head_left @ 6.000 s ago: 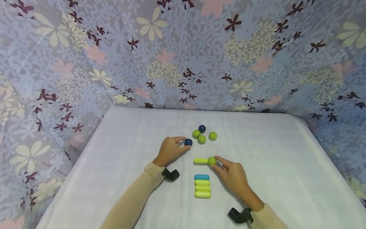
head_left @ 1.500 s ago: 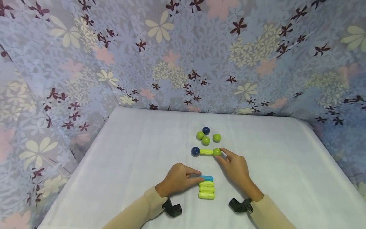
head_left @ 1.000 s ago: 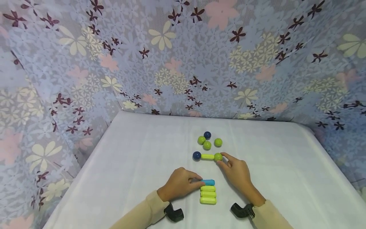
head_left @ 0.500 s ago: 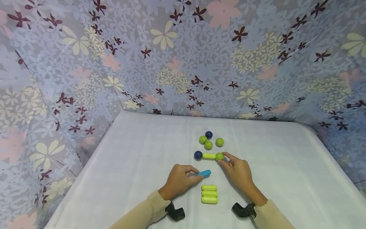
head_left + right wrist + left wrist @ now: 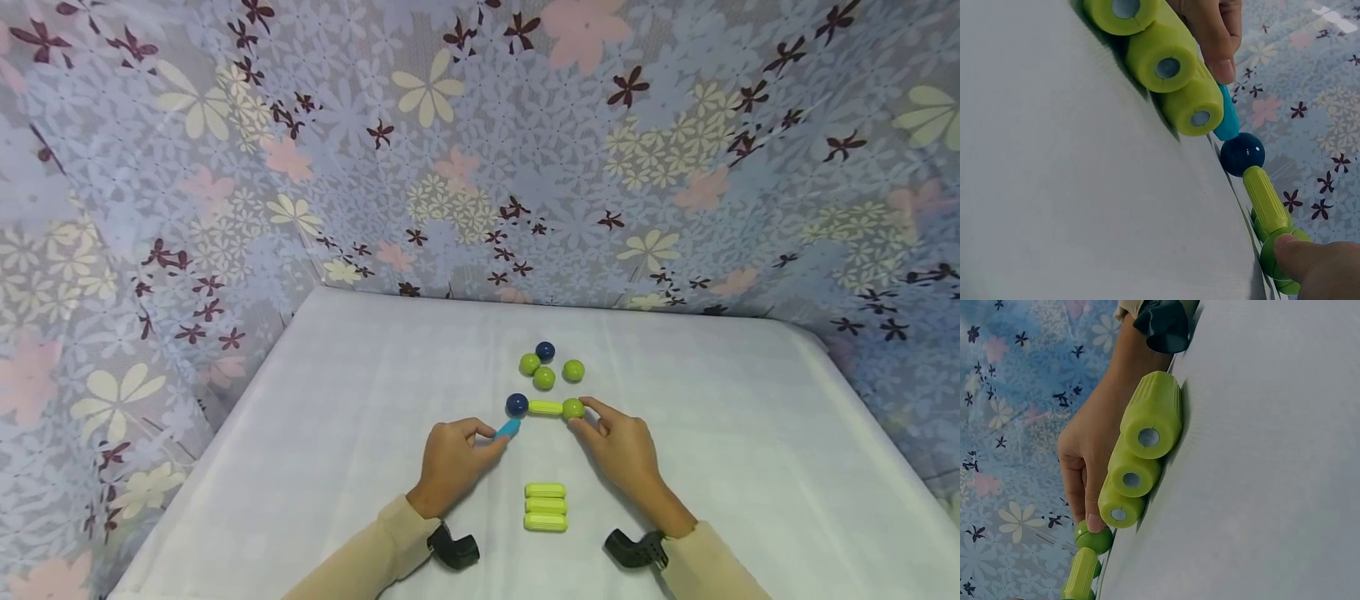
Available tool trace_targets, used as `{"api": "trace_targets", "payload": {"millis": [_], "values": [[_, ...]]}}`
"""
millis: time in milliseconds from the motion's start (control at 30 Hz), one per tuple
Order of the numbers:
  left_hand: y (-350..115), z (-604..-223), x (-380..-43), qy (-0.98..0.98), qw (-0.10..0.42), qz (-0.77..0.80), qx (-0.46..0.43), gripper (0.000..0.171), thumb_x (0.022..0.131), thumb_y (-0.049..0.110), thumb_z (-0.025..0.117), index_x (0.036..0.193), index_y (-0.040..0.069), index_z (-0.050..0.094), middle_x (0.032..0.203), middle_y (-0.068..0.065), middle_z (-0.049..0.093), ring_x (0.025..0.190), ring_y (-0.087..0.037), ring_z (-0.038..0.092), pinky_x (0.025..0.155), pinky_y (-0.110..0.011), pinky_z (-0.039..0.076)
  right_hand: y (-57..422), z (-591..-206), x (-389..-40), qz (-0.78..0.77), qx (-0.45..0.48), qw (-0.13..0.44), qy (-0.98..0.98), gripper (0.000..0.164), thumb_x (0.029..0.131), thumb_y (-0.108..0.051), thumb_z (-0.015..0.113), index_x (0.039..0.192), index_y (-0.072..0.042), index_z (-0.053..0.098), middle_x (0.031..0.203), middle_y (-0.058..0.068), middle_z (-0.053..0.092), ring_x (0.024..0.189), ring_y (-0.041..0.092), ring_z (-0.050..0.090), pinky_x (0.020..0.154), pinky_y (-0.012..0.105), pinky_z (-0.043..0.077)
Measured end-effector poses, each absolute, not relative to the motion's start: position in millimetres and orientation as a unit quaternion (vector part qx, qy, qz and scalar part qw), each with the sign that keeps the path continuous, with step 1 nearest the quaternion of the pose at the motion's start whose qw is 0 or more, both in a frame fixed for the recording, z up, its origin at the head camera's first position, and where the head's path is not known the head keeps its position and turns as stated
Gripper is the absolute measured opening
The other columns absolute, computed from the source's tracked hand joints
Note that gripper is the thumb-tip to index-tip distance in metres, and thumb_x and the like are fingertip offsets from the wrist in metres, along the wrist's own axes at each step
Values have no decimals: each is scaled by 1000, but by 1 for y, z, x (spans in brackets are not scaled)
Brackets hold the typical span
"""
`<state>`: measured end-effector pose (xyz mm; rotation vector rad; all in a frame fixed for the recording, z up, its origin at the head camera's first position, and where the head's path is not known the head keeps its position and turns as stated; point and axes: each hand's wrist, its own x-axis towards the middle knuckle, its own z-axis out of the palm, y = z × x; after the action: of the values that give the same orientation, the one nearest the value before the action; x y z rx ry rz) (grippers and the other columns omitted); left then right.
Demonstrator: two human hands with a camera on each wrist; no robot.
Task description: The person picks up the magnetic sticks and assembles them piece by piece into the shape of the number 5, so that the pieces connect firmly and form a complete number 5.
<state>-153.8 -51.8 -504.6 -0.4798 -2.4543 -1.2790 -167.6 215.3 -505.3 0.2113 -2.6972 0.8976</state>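
My left hand [image 5: 455, 462] pinches a blue magnetic rod [image 5: 507, 429] between thumb and fingers. The rod's far end is right at a dark blue ball [image 5: 517, 405], as the right wrist view also shows with the blue rod [image 5: 1227, 115] just above the ball [image 5: 1243, 154]. From that ball a yellow-green rod [image 5: 545, 407] runs right to a green ball [image 5: 573, 408]. My right hand [image 5: 621, 450] pinches this green ball with thumb and forefinger. The left wrist view shows the right hand [image 5: 1088, 450] behind the loose rods; the left hand is almost entirely outside it.
Three yellow-green rods [image 5: 546, 507] lie stacked side by side nearer the person, metal discs in their ends. Beyond the joined pieces sit three green balls [image 5: 544, 378] and a dark blue ball [image 5: 545, 351]. A flowered cloth [image 5: 480, 167] hangs behind the white-covered table [image 5: 360, 375].
The left hand earlier placed the dark blue ball at the yellow-green rod's left end. It then took the blue rod off the row and carried it up and left to that ball, turning it.
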Motion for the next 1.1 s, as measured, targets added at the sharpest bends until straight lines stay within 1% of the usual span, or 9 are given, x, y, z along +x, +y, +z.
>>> {"api": "trace_targets", "payload": {"millis": [233, 400, 500, 633, 767, 867, 967, 1100], "values": [[-52, -506, -157, -861, 209, -434, -164, 14, 83, 21, 86, 84, 8, 80, 50, 17, 35, 45, 8, 26, 43, -15, 22, 215, -503, -168, 309, 73, 142, -938, 43, 94, -27, 78, 130, -5, 69, 52, -8, 39, 47, 7, 33, 45, 24, 27], [-50, -506, -160, -860, 231, -423, -170, 16, 83, 22, 87, 83, 7, 80, 49, 16, 36, 45, 7, 27, 43, -15, 22, 215, -502, -168, 309, 71, 139, -938, 44, 94, -27, 78, 130, -4, 69, 51, -8, 39, 47, 7, 33, 45, 24, 27], [-49, -506, -162, -859, 236, -419, -177, 19, 82, 24, 88, 83, 7, 80, 49, 15, 37, 45, 7, 27, 43, -15, 22, 214, -501, -169, 309, 70, 137, -938, 44, 94, -28, 78, 130, -5, 69, 52, -8, 39, 47, 8, 33, 45, 25, 27], [-49, -506, -162, -869, 217, -404, -185, 23, 81, 30, 89, 81, 9, 81, 48, 14, 40, 45, 7, 26, 43, -15, 22, 214, -501, -168, 311, 72, 138, -937, 45, 94, -29, 77, 130, -4, 69, 52, -7, 39, 47, 8, 33, 45, 25, 26], [-48, -508, -161, -888, 177, -376, -198, 25, 81, 37, 88, 78, 13, 81, 52, 14, 53, 47, 7, 27, 45, -15, 23, 214, -503, -168, 309, 71, 138, -938, 44, 94, -29, 78, 130, -5, 69, 52, -8, 39, 47, 8, 32, 45, 25, 26], [-48, -507, -161, -893, 152, -367, -210, 25, 83, 39, 86, 79, 15, 81, 59, 13, 62, 48, 7, 31, 46, -15, 25, 213, -503, -168, 306, 70, 137, -940, 45, 93, -28, 78, 131, -5, 69, 51, -7, 39, 47, 8, 32, 45, 25, 26], [-47, -506, -161, -892, 139, -369, -220, 25, 84, 39, 86, 81, 15, 82, 58, 13, 61, 48, 6, 33, 47, -15, 26, 213, -503, -168, 304, 67, 133, -941, 46, 93, -29, 78, 131, -6, 69, 52, -7, 39, 47, 9, 33, 46, 25, 27], [-48, -506, -163, -887, 135, -377, -230, 24, 84, 39, 86, 83, 15, 82, 53, 16, 52, 48, 6, 31, 46, -16, 27, 212, -504, -168, 304, 64, 132, -941, 46, 92, -28, 79, 131, -6, 69, 52, -7, 38, 48, 9, 33, 46, 25, 27]]}}
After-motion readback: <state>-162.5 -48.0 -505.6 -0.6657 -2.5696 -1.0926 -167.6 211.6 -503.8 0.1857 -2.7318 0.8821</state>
